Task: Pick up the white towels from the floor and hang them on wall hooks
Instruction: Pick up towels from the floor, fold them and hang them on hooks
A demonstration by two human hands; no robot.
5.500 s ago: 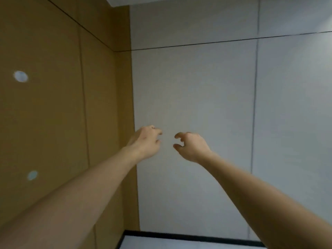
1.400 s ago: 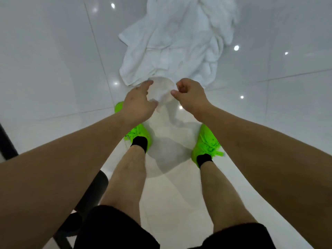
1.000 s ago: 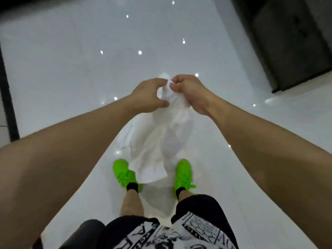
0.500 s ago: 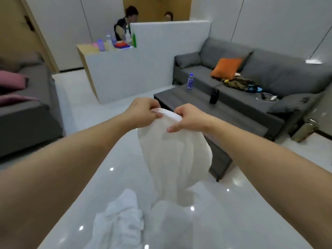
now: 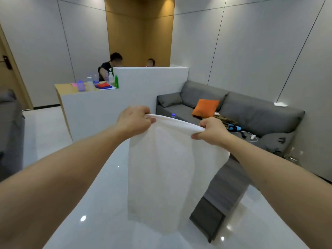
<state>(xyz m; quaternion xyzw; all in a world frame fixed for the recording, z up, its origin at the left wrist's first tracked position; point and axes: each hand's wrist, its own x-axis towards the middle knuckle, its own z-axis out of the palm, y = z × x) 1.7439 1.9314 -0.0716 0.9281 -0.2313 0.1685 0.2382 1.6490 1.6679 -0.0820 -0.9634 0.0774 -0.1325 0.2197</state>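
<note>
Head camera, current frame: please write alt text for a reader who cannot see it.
Two bare hands, left hand and right hand, grip the top edge of a white towel that hangs down in front of the person above a glossy white floor. Behind it stand a grey sofa with an orange cushion and a white counter.

Both forearms are bare to the frame edge, with no sleeves or jewellery visible.

This looks like an office lounge or reception room: a long grey sofa (image 5: 233, 108) with an orange cushion (image 5: 205, 108) stands along panelled grey walls, a low grey coffee table (image 5: 226, 187) before it on glossy white floor tiles (image 5: 53, 126), and two people sit behind a white partition counter (image 5: 125, 97) strewn with bottles.
</note>
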